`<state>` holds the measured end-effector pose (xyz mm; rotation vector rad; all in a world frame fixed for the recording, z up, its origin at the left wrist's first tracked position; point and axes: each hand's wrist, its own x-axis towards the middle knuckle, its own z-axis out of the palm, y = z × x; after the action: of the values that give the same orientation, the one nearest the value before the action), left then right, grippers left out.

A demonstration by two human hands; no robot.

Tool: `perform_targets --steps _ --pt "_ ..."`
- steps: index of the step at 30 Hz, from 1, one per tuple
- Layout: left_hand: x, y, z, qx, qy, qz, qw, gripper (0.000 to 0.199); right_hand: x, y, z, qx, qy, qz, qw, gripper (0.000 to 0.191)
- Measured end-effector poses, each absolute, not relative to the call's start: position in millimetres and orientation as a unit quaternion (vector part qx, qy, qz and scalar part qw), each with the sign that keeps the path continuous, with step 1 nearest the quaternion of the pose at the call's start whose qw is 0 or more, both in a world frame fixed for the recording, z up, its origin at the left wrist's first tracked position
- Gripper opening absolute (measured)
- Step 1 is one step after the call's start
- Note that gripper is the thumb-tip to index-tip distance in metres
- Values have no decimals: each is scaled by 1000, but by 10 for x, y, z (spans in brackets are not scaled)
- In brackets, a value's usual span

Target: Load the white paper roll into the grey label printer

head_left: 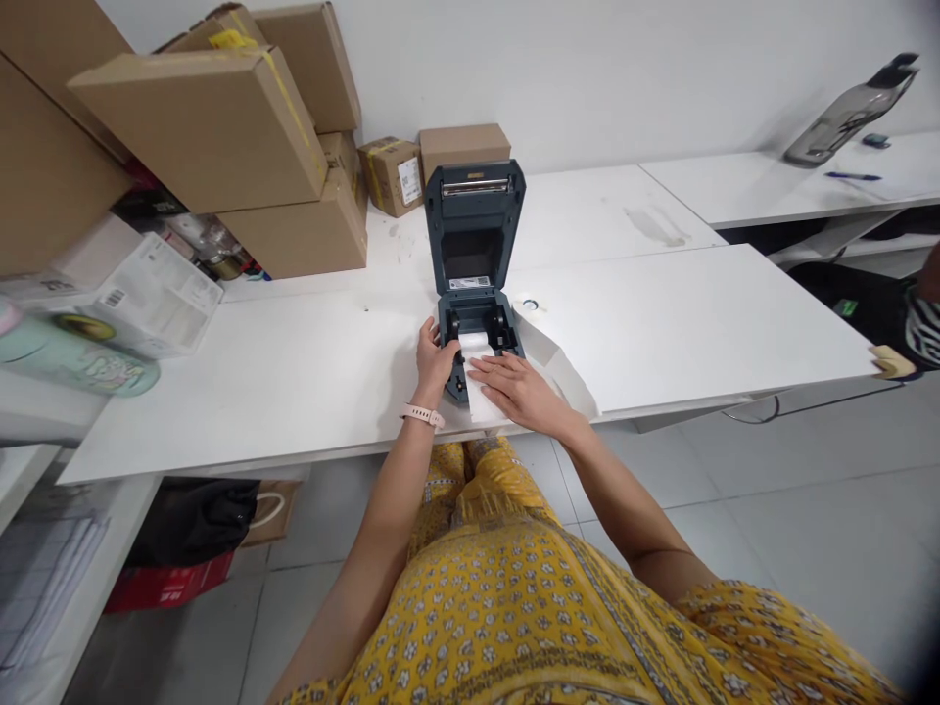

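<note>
A dark blue-grey label printer [476, 230] stands on the white table with its lid tipped up and back. From inside it, a white paper strip [485, 406] runs out over the front toward the table edge. My left hand [435, 360] is at the printer's left side, thumb over the front rim and fingers along the outer wall. Across the strip lies my right hand [518, 390], its fingers stretched out flat on the paper. A loose sheet of pale backing paper [562, 367] spreads out to the right of the printer.
Cardboard boxes [212, 127] are stacked at the back left, near a mint bottle [80, 352]. A small roll [530, 305] lies right of the printer. On the far right are a grey water bottle [844, 117], a pen [853, 177] and part of another person [921, 313].
</note>
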<state>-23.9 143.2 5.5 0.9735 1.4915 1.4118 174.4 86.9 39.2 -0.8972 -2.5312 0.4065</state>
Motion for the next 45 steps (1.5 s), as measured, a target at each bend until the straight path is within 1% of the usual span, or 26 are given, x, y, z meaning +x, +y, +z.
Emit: perform_targets --steps 5,9,14,19,25,28,30,33,35,36,37,41,42,45 --pt "-227 1431 73 384 599 556 429 83 1773 778 447 -330 -905 166 210 39" --pt "-219 1421 90 376 600 561 429 79 1787 728 448 -332 -901 175 216 40" --pt "-242 1415 64 410 609 541 409 80 1810 644 394 -340 -896 179 224 42" --pt "-264 1433 11 443 619 530 373 76 1837 612 367 -343 -894 176 227 44" --pt "-253 1423 29 450 627 524 361 72 1839 615 377 -339 -892 188 232 43" --pt "-241 1350 41 446 628 525 362 65 1873 627 372 -334 -890 202 235 42" --pt "-233 1287 34 451 618 531 364 60 1926 649 368 -322 -892 213 233 47" --pt "-221 1213 17 455 597 543 376 57 2010 691 369 -290 -903 233 213 67" --pt "-214 1192 13 451 594 545 383 56 2021 710 368 -280 -906 238 209 75" --pt "-212 1188 15 448 595 545 385 55 2004 714 362 -284 -904 235 217 74" --pt "-211 1187 18 445 597 545 385 54 1975 715 353 -295 -898 230 231 69" --pt "-220 1214 44 434 600 544 395 51 1817 707 281 -347 -865 208 297 30" --pt "-225 1229 51 431 601 540 402 51 1792 708 262 -350 -859 208 309 26" --pt "-240 1289 67 422 609 526 418 54 1784 721 214 -342 -853 218 329 27"
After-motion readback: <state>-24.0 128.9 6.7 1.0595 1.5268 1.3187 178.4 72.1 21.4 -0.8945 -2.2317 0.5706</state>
